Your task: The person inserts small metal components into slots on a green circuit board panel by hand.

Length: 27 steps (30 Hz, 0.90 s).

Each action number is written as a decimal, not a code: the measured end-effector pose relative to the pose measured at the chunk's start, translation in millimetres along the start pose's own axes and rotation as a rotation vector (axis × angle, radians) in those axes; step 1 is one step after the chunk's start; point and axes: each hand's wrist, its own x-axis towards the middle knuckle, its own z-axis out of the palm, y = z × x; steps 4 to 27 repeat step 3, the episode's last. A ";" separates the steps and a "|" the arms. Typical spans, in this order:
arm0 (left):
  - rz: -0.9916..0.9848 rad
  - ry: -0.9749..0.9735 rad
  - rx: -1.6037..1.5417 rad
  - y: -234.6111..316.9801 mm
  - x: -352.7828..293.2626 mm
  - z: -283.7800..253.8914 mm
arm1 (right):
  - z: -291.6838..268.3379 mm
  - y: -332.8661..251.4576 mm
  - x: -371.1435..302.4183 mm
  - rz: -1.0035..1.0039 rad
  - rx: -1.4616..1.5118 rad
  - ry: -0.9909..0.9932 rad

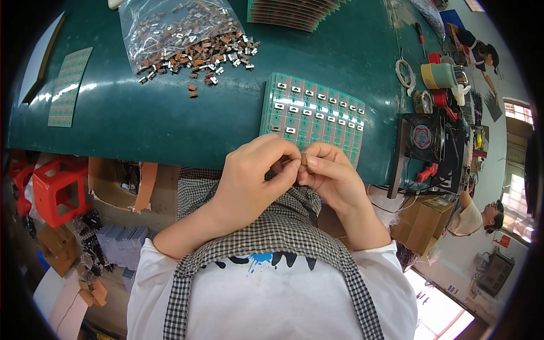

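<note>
Just off the near edge of the green table, both my hands meet with their fingertips pinched together. Between the thumb and finger of my right hand [335, 173] is a small brown slide switch [304, 159]. The closed fingertips of my left hand [249, 174] press against the same piece from the other side; exactly how they grip it is hidden. Right beyond my hands lies a stack of green circuit board panels [317, 134]. Its top panel carries two full rows of metal slide switches, plus two more at the left of the third row.
Loose slide switches [218, 59] spill from a clear plastic bag [180, 28] at the far left. Another green panel [70, 86] lies further left; more boards [294, 12] stand at the back. A black fan [422, 137] and tape rolls [423, 102] line the right side. Two people work beyond.
</note>
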 end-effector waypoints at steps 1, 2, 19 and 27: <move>-0.020 -0.004 -0.055 0.2 0.3 -0.1 | -0.9 -0.2 0.3 0.000 0.000 0.000; -0.030 -0.015 -0.055 1.0 0.5 -0.7 | -2.1 -0.2 0.7 0.008 0.022 -0.021; -0.040 -0.027 -0.055 2.3 0.9 -1.5 | -3.6 -0.1 1.0 0.014 0.043 -0.040; -0.040 -0.027 -0.055 2.3 0.9 -1.5 | -3.6 -0.1 1.0 0.014 0.043 -0.040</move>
